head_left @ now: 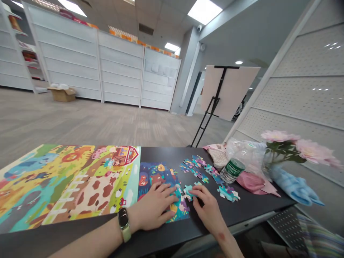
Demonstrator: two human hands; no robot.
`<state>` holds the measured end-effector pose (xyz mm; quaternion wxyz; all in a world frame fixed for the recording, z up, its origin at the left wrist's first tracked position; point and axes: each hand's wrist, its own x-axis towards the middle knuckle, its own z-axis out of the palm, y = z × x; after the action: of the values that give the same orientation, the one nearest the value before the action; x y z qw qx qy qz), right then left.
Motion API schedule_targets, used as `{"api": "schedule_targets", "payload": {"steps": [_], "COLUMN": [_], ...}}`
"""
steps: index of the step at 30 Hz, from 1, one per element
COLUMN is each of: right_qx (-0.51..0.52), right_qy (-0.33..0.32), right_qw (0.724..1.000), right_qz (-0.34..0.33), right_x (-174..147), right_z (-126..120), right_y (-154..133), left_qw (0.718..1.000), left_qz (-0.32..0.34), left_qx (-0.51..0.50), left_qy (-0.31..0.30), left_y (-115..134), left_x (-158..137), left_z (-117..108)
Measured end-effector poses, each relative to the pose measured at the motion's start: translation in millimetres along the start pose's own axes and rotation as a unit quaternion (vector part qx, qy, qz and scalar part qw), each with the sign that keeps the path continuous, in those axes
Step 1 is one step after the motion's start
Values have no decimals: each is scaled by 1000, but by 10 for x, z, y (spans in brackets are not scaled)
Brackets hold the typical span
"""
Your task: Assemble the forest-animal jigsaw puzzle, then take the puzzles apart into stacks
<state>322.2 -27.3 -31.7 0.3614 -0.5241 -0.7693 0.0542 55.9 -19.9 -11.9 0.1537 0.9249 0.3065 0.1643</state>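
My left hand (157, 206) lies flat with fingers spread on a partly joined jigsaw puzzle (147, 181) with a dark blue picture of animals. On its wrist is a watch with a pale green strap (125, 234). Beside the puzzle's right edge, my right hand (206, 205) has its fingers curled, with the tips on a light teal puzzle piece (187, 190). The fingers partly cover that piece. Several loose puzzle pieces (197, 163) are scattered beyond the hands, and a small cluster of pieces (228, 193) lies to the right.
A large farm-animal picture board (88, 186) covers the left of the dark table (158, 153). At the right are a water bottle (233, 166), a pink cloth (251, 182), pink flowers (309, 148) and a blue checked cloth (295, 186). An easel (215, 104) stands behind.
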Motion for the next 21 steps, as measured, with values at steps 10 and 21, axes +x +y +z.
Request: {"api": "schedule_targets", "payload": {"steps": [10,21], "right_qx": [-22,-55], "right_qy": [-51,-99], "right_qw": [998,991], "right_qz": [-35,-70], "right_x": [-21,-37], "right_z": [81,56], "right_y": [-70,-152], "left_qw": [1000,1000], "left_qz": [-6,-10], "left_qx": [9,6], "left_qy": [-7,-22], "left_y": [60,46], "left_x": [29,40], "left_z": [-36,-31]}}
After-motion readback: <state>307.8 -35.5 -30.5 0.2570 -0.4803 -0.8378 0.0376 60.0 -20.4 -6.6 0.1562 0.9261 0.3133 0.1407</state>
